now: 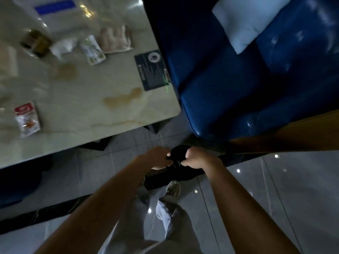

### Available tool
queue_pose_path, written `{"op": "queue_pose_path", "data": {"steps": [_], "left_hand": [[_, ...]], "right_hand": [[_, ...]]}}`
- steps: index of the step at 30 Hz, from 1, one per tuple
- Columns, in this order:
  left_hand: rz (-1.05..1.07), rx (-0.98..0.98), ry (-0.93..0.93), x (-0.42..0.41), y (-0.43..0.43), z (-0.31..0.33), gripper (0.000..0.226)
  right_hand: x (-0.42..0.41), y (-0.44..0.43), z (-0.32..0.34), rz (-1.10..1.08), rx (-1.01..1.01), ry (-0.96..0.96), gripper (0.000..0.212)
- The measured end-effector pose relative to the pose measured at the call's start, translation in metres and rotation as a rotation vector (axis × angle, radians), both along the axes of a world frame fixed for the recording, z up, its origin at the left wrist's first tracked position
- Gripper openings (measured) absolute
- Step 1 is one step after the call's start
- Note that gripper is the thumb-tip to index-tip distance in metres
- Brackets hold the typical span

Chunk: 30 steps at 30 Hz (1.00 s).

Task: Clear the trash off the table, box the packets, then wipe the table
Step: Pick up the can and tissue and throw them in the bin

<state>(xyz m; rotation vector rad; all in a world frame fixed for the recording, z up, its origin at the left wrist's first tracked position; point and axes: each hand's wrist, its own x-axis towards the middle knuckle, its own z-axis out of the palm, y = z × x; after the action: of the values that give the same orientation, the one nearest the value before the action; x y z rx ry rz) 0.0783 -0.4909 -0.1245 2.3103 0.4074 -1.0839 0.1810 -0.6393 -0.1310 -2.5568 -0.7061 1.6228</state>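
Both bare forearms reach down from the bottom edge, above pale trousers and one shoe (173,188) on the glossy grey floor (275,180). Left hand (157,158) and right hand (197,159) meet low over the floor, just off the table's near corner, and the fingers of both are closed on a black thing (178,153) between them; it is too dark to tell what it is.

On the left, the pale marble table (82,116) carries the task's things. A red and white packet (27,119) lies near the left edge, and further back stands a blurred brown jar (35,43), just beside a crumpled white tissue (63,45). Next come a green and white packet (92,50) and a pinkish packet (116,39), close together. Two brownish stains (122,99) mark the bare middle. A dark printed card (152,70) sits at the right edge.

Right of the table, a blue sofa (238,88) with a white cushion (245,21) stands close, leaving only a narrow dark gap. Open floor remains at the lower right
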Motion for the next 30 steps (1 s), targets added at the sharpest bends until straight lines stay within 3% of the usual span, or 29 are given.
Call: {"op": "queue_pose_path", "data": {"steps": [12, 22, 30], "left_hand": [[0.281, 0.087, -0.130, -0.118, 0.119, 0.076, 0.047], [0.616, 0.175, -0.228, -0.223, 0.252, 0.100, 0.045], [0.627, 0.174, -0.218, -0.260, 0.293, 0.092, 0.049]], "right_hand": [[-0.054, 0.113, 0.094, 0.335, 0.091, -0.091, 0.046], [-0.099, 0.216, 0.117, 0.297, 0.091, -0.188, 0.035], [-0.124, 0.258, 0.102, 0.219, 0.102, -0.270, 0.021]]}}
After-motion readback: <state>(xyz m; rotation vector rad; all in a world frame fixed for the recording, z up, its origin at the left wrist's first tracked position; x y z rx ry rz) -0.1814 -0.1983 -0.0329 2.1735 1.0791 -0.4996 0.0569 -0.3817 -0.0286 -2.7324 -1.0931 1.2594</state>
